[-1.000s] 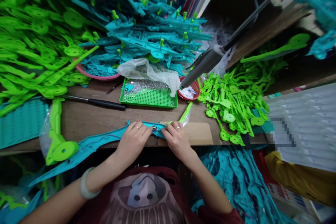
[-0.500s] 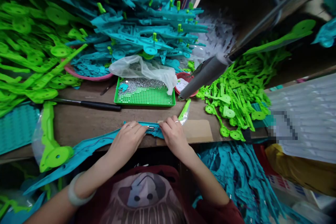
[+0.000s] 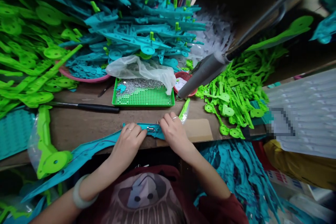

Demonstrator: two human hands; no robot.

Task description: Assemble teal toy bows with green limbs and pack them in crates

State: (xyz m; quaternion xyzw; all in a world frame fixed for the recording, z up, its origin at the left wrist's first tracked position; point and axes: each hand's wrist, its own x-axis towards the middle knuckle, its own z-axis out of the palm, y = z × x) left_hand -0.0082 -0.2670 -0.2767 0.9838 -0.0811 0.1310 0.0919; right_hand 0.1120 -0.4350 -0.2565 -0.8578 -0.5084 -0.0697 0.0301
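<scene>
A long blue plastic shell point(image 3: 98, 144) stretches from the lower left up to the table edge, with a thin wire along its inside. Near its right end sits a small silvery part point(image 3: 151, 129), perhaps button cells, between my hands. My left hand point(image 3: 129, 139) grips the shell just left of that part, fingers bent over it. On the other side, my right hand point(image 3: 173, 131) has its fingers curled and pressed on the shell's right end. The fingertips and parts of the shell under them are hidden.
A green perforated tray point(image 3: 143, 105) of small metal pieces stands ahead, partly under a plastic bag point(image 3: 141, 68). A black-handled tool point(image 3: 98, 107) lies left. A grey tool point(image 3: 203, 74) hangs at right. Blue parts point(image 3: 131, 31) and green parts point(image 3: 223, 94) are heaped around; cardboard point(image 3: 198, 130) lies right.
The view has shifted slightly. My right hand's fingers have lifted and rolled a little, and more of the silvery part shows. My left hand stays on the shell.
</scene>
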